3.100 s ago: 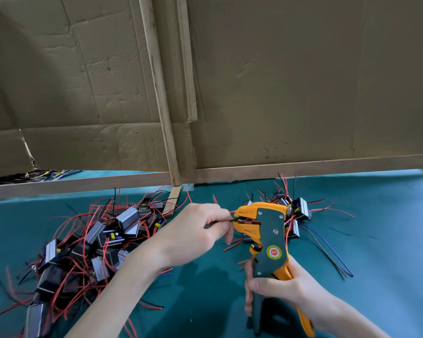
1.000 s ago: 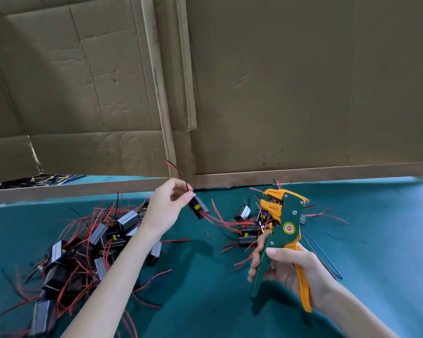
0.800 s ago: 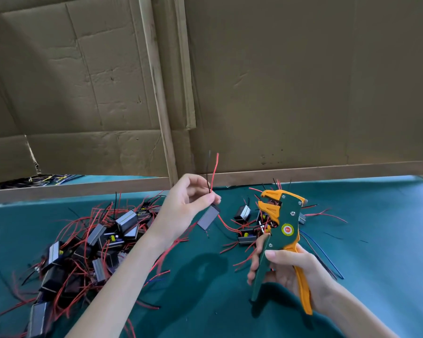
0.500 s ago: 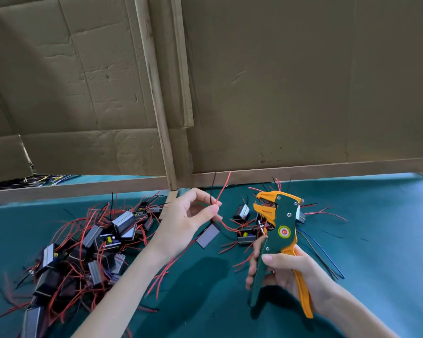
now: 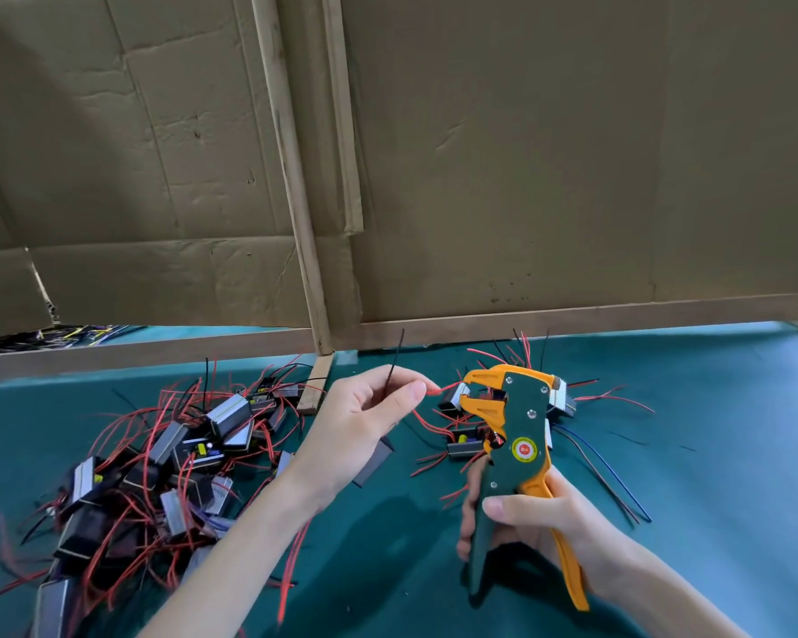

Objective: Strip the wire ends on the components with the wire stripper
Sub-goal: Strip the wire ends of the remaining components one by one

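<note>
Pinching a red wire (image 5: 439,390), left hand (image 5: 358,423) half hides its component (image 5: 375,461); right hand (image 5: 542,522) grips the wire stripper (image 5: 519,423).

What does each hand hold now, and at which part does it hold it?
The left hand pinches a red wire near its free end, between thumb and fingers. The right hand grips the wire stripper by its handles.

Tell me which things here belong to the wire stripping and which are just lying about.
Job: wire stripper in right hand; red wire pinched by left hand; its component; component pile.
Lying about: cardboard panels; wooden strip; blue wire.
</note>
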Tool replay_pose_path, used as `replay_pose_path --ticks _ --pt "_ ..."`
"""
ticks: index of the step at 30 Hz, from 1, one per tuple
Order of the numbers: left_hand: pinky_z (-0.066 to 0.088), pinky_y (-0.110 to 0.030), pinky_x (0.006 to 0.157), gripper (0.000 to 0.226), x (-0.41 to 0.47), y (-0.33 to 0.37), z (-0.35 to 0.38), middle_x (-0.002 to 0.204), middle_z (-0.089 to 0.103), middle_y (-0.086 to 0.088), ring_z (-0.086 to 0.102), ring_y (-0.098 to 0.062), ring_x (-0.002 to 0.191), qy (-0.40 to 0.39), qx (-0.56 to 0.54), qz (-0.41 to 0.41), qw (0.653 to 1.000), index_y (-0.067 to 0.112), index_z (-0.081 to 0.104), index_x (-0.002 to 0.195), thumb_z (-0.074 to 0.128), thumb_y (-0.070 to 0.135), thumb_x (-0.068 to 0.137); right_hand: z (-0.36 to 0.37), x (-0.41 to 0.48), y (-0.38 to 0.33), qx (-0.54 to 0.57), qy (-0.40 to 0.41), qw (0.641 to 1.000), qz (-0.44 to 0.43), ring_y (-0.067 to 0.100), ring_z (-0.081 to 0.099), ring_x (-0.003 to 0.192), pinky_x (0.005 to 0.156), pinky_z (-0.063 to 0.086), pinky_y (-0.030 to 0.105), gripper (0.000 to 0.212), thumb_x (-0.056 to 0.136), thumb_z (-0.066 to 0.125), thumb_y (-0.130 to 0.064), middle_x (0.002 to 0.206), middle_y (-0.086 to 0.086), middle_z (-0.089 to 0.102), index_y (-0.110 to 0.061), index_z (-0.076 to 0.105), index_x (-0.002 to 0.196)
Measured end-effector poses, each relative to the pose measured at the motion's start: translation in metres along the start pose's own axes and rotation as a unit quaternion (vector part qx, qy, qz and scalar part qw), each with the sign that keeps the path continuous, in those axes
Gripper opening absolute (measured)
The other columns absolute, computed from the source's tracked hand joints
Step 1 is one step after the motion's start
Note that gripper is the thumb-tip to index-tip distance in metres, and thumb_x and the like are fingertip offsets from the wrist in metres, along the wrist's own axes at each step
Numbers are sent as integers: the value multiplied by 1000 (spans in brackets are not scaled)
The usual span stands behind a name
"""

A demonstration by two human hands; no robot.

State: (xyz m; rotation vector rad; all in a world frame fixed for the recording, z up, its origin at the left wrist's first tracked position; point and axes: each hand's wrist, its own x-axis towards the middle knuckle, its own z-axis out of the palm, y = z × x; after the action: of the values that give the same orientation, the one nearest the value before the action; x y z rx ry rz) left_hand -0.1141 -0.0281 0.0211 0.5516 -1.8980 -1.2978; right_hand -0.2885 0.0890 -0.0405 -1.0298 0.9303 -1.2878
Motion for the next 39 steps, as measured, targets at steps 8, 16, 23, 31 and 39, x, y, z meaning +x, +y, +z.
replay_pose_path --ticks 8,16,23,31,39 --pt "44 -12 69 9 -1 -1 2 73 68 7 55 -4 70 -8 -39 -38 998 22 76 75 76 32 74 2 -2 -1 -39 -12 999 -10 43 64 81 73 53 46 34 73 76 -15 86 30 63 3 59 97" --pt "42 -6 65 13 -1 -1 5 69 68 11 58 3 66 -14 -70 -89 993 22 77 71 74 34 67 3 -4 -3 -72 -23 997 -10 42 66 82 78 53 46 32 74 74 -18 86 25 66 -1 59 96" --pt "26 -22 59 16 -1 2 4 52 44 15 31 -5 54 -16 -61 -140 988 25 74 65 77 41 62 4 -5 -4 -102 -37 994 -20 40 67 83 81 50 48 22 76 72 -21 86 22 67 -10 63 92" --pt "25 -22 59 13 0 4 3 51 38 11 26 -9 57 -22 -60 -153 986 22 74 65 74 36 66 5 -5 -5 -113 -31 993 -19 37 67 80 76 53 40 27 76 73 -23 83 21 68 -6 60 93" --pt "25 -23 59 8 2 4 -3 57 47 10 27 -8 56 -43 -70 -141 987 23 74 66 76 30 69 23 2 12 -101 93 989 -61 26 54 44 60 51 26 43 63 77 -34 51 16 58 -5 51 80"
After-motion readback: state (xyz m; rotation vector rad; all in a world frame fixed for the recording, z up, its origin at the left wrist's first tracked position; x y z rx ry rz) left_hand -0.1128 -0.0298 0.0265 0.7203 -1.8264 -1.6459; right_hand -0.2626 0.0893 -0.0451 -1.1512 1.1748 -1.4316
